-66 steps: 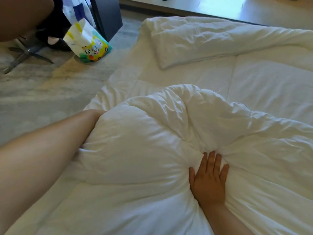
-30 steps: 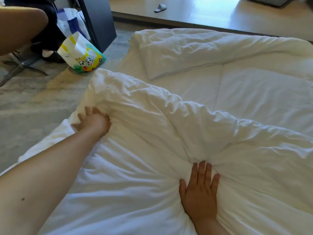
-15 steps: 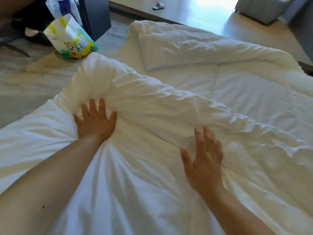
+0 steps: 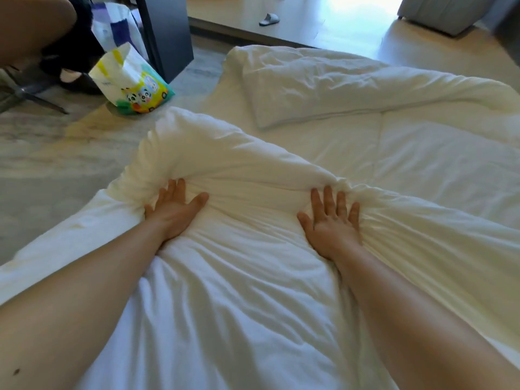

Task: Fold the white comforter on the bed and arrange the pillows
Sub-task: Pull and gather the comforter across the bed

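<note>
The white comforter [image 4: 253, 277] is being pressed flat by the open left hand [image 4: 173, 211] and open right hand [image 4: 332, 223], seemingly to set a fold towards twelve o'clock.

Single head-worn wide-angle view, pitched forward and down from above the bed's near edge, close over both forearms, facing across the comforter [image 4: 253, 291] toward the floor [image 4: 42, 153] beyond; no second view to overlap.

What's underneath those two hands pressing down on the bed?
Both the left hand and right hand lie flat, fingers spread, on the bunched white comforter. Only its wrinkled top shows; whatever is beneath it is covered.
</note>
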Motion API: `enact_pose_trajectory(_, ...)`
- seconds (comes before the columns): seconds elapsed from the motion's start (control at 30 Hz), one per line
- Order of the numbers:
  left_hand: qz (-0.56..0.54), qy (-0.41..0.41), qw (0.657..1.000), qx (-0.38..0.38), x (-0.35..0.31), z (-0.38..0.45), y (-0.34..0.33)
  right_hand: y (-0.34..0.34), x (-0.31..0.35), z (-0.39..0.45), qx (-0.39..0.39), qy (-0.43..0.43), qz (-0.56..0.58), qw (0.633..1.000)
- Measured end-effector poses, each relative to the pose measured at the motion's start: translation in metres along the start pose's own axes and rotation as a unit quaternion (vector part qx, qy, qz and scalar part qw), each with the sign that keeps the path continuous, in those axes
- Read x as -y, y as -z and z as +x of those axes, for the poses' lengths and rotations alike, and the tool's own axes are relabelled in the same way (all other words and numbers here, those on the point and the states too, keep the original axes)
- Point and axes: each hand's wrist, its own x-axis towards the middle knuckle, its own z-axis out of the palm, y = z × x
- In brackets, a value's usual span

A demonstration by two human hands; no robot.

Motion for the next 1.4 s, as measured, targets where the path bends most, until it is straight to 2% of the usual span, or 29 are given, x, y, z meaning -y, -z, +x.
enact_pose_trajectory(0.1, 0.0, 0.009, 1.0, 0.023, -0.001, 0.002, 0.006, -0.001, 0.001, -0.001, 0.004, 0.004, -0.003, 1.0)
enact_pose_trajectory(0.27, -0.054, -0.033, 0.998, -0.018, -0.005, -0.004, 0.02, -0.007, -0.001, -0.001, -0.004, 0.003, -0.011, 1.0)
enact_pose_trajectory(0.33, -0.008, -0.032, 0.999, 0.002, 0.004, -0.009, 0.026, -0.008, -0.001, 0.0, -0.003, 0.003, -0.01, 1.0)
enact_pose_trajectory(0.43, 0.182, 0.047, 0.982, 0.012, 0.042, -0.01, 0.032, -0.008, -0.003, 0.002, 0.009, 0.006, -0.006, 1.0)
enact_pose_trajectory(0.5, 0.225, 0.126, 0.966, 0.008, 0.068, -0.01, 0.043, -0.009, -0.004, 0.003, 0.014, 0.007, -0.007, 1.0)
enact_pose_trajectory(0.57, 0.234, 0.167, 0.957, -0.024, 0.074, -0.009, 0.05, -0.012, -0.004, 0.004, 0.014, 0.008, -0.017, 1.0)
enact_pose_trajectory(0.63, 0.201, 0.139, 0.964, -0.103, 0.057, -0.01, 0.053, -0.014, -0.003, 0.004, 0.012, 0.009, -0.026, 1.0)
enact_pose_trajectory(0.73, 0.114, 0.008, 0.97, -0.214, -0.002, -0.026, 0.046, -0.015, -0.001, 0.004, 0.012, 0.011, -0.031, 0.999)
enact_pose_trajectory(0.8, 0.084, -0.089, 0.972, -0.199, -0.052, -0.047, 0.031, -0.014, -0.002, 0.004, 0.015, 0.01, -0.032, 0.999)
enact_pose_trajectory(0.87, 0.108, -0.151, 0.972, -0.143, -0.084, -0.062, 0.005, -0.014, -0.002, 0.003, 0.02, 0.009, -0.031, 0.999)
enact_pose_trajectory(0.93, 0.14, -0.163, 0.971, -0.109, -0.084, -0.06, -0.022, -0.013, -0.003, 0.003, 0.022, 0.007, -0.029, 0.999)
enact_pose_trajectory(1.0, 0.164, -0.161, 0.966, -0.118, -0.063, -0.049, -0.044, -0.008, -0.003, 0.003, 0.027, 0.006, -0.013, 1.0)
enact_pose_trajectory(1.13, 0.158, -0.18, 0.956, -0.169, -0.047, -0.038, -0.074, 0.017, -0.008, -0.007, 0.01, 0.033, 0.065, 0.997)
enact_pose_trajectory(1.23, 0.16, -0.196, 0.945, -0.207, -0.046, -0.031, -0.087, 0.064, -0.016, -0.006, -0.064, 0.06, 0.182, 0.979)
enact_pose_trajectory(1.33, 0.159, -0.199, 0.941, -0.222, -0.045, -0.025, -0.094, 0.111, 0.001, 0.037, -0.168, 0.012, 0.362, 0.917)
enact_pose_trajectory(1.4, 0.153, -0.197, 0.944, -0.218, -0.045, -0.023, -0.095, 0.131, 0.028, 0.081, -0.169, -0.024, 0.483, 0.859)
